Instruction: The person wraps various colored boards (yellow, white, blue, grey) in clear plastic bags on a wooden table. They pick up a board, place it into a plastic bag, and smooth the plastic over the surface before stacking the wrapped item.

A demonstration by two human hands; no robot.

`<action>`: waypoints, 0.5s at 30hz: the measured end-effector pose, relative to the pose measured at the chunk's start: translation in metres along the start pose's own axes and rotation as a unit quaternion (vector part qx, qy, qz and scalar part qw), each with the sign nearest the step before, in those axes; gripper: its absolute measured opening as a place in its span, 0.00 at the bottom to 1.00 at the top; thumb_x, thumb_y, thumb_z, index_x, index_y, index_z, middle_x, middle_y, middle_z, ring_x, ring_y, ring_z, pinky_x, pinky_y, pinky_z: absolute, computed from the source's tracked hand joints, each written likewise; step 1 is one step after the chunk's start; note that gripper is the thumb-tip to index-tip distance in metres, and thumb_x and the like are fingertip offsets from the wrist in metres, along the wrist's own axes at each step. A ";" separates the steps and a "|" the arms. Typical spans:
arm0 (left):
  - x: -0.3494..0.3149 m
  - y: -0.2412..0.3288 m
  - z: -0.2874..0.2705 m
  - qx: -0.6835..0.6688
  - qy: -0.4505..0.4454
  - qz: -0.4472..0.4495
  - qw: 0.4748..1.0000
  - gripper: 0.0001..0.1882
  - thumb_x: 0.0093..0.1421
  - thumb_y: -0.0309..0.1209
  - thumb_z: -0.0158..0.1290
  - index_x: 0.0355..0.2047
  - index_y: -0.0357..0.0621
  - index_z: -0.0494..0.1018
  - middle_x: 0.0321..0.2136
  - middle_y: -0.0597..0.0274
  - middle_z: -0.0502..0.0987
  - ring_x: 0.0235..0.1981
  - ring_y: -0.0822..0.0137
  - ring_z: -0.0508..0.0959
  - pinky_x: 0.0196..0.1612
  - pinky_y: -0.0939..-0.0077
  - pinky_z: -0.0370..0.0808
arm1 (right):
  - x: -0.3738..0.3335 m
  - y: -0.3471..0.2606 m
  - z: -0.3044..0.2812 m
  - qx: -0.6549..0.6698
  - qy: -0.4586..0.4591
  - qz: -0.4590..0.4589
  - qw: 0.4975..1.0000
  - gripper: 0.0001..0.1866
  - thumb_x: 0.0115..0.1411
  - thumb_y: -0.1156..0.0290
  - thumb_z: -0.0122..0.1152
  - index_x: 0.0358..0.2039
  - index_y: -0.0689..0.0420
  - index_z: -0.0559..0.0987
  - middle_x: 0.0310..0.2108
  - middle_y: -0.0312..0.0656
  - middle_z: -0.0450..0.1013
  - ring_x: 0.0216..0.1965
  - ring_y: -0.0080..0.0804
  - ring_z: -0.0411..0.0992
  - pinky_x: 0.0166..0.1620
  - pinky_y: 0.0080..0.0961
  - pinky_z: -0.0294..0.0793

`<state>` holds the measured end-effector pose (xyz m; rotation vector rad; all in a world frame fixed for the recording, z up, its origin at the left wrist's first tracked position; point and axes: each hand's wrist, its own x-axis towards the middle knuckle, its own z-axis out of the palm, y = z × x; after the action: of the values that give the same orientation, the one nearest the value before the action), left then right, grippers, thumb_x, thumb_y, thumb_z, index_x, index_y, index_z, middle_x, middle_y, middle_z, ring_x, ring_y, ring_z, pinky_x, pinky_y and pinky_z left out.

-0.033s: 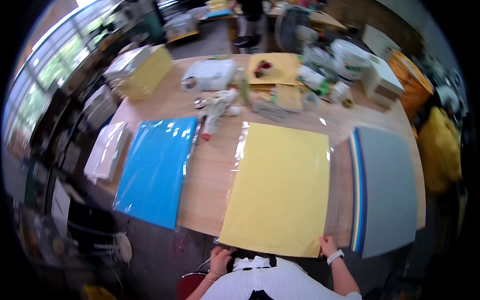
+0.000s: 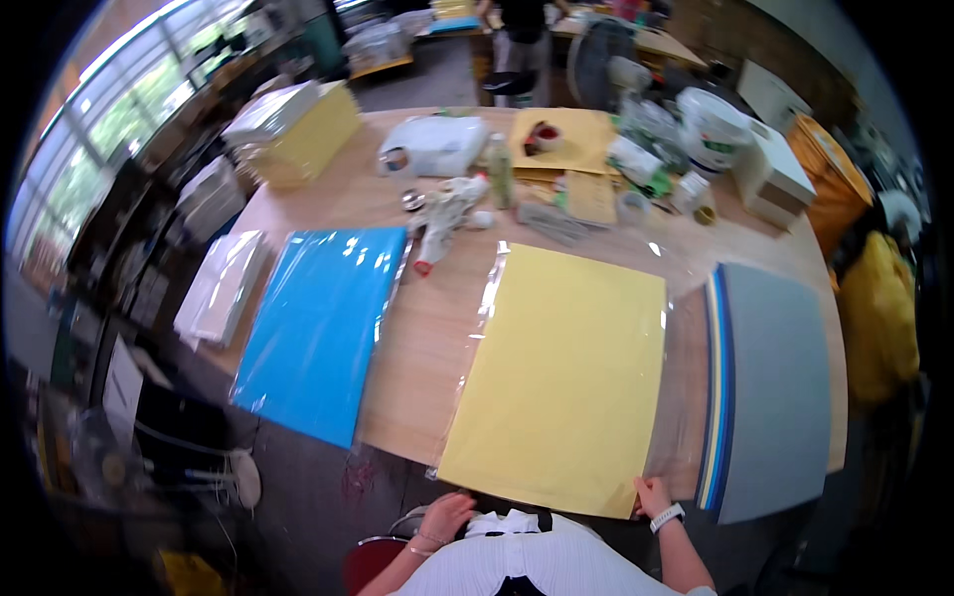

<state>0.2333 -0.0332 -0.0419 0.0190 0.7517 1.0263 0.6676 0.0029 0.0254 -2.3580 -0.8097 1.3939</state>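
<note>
Left hand (image 2: 446, 516) has shifted rightward, loosely uncurled; right grip (image 2: 653, 498) pinches yellow sheet (image 2: 558, 382).

left hand (image 2: 448, 517) — loosely bent, knuckles up | right hand (image 2: 652, 496) — pinching | forearms (image 2: 682, 556) angled inward

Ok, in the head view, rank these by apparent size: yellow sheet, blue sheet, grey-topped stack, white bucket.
1. Yellow sheet
2. Blue sheet and grey-topped stack: too alike to rank
3. White bucket, though it stands farther from the camera
</note>
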 end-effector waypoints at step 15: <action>0.031 0.034 0.169 0.037 0.162 0.167 0.972 0.15 0.46 0.22 0.50 0.37 0.36 0.65 0.32 0.59 0.72 0.31 0.65 0.75 0.32 0.75 0.74 | 0.017 -0.039 -0.024 0.330 -0.362 0.059 0.870 0.35 0.57 0.41 0.29 0.38 0.63 0.69 0.31 0.44 0.72 0.33 0.34 0.71 0.37 0.30 0.70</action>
<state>0.3135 0.0635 0.0804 0.0445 1.1098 1.3406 0.6822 0.0458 0.0446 -1.3673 -0.2360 2.2090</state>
